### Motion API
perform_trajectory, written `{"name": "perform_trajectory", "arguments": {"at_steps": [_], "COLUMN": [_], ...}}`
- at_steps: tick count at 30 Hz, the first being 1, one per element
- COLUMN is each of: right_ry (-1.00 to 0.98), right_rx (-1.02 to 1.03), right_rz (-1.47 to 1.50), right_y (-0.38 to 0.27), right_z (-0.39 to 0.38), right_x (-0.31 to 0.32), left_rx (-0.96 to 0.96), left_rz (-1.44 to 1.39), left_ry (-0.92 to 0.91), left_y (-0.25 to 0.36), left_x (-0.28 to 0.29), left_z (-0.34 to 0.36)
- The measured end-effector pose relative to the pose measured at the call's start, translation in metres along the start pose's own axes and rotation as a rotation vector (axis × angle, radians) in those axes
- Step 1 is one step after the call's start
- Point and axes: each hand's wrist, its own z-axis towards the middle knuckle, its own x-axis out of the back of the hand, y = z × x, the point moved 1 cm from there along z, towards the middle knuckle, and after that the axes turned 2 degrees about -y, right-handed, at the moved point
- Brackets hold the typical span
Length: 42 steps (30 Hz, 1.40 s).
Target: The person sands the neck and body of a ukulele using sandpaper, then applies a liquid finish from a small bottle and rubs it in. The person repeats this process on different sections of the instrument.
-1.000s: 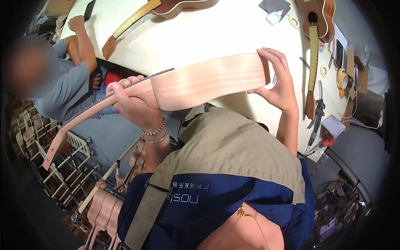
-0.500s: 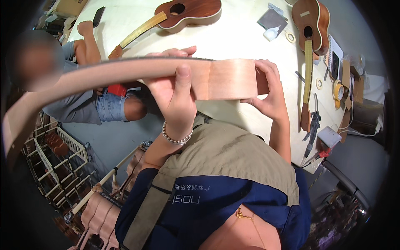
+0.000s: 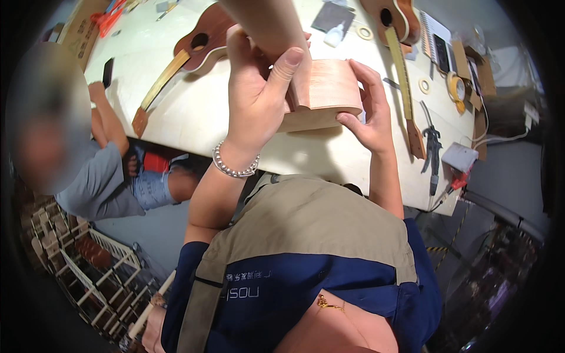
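Both my hands hold up an unfinished ukulele (image 3: 334, 85) of pale bare wood above the table's near edge. Its neck (image 3: 266, 26) rises past the top of the view, so the headstock is out of sight. My left hand (image 3: 259, 97), with a beaded bracelet at the wrist, is wrapped round the neck by the heel, thumb laid along it. At the other end my right hand (image 3: 372, 112) pinches the body, with fingers over its upper edge and thumb near its lower edge. Much of the body is turned out of sight.
On the white table (image 3: 294, 156) lie a brown ukulele (image 3: 203, 38) and another ukulele (image 3: 400, 65). A glue bottle (image 3: 334, 35), tape roll (image 3: 456, 88), air gun (image 3: 432, 147) and notebook (image 3: 436, 29) lie about. Someone (image 3: 100, 182) sits at left, near a rack (image 3: 88, 265).
The ukulele's neck has swung from pointing left to pointing up and away, tilting the body so its underside shows. Both hands turned with it, keeping their grip. My view has shifted too.
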Motion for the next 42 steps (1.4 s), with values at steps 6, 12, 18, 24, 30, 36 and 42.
{"name": "perform_trajectory", "arguments": {"at_steps": [6, 12, 18, 24, 30, 36, 42], "right_ry": [-0.038, 0.021, 0.304, 0.076, 0.242, -0.040, -0.072], "right_rx": [0.227, 0.217, -0.745, -0.766, -0.510, 0.263, 0.309], "right_rz": [-0.646, -0.564, -0.734, -1.270, -0.454, -0.816, -1.051], "right_y": [-0.037, -0.029, 0.102, 0.131, 0.049, -0.069, -0.071], "right_z": [0.005, -0.008, -0.049, -0.061, -0.025, 0.007, 0.015], "right_x": [0.016, 0.048, 0.086, 0.031, 0.051, -0.004, -0.026], "left_rx": [0.051, 0.034, 0.013, -0.055, 0.131, 0.090, 0.052], "left_rz": [0.143, 0.231, 0.154, 0.065, 0.169, 0.165, 0.119], "left_ry": [-0.122, -0.105, -0.259, -0.120, -0.120, -0.080, -0.112], "left_y": [-0.011, -0.009, 0.002, 0.008, -0.008, -0.010, -0.009], "left_x": [-0.029, -0.025, 0.010, 0.002, 0.009, -0.001, -0.015], "left_z": [0.008, 0.009, 0.032, 0.054, 0.057, 0.050, 0.040]}}
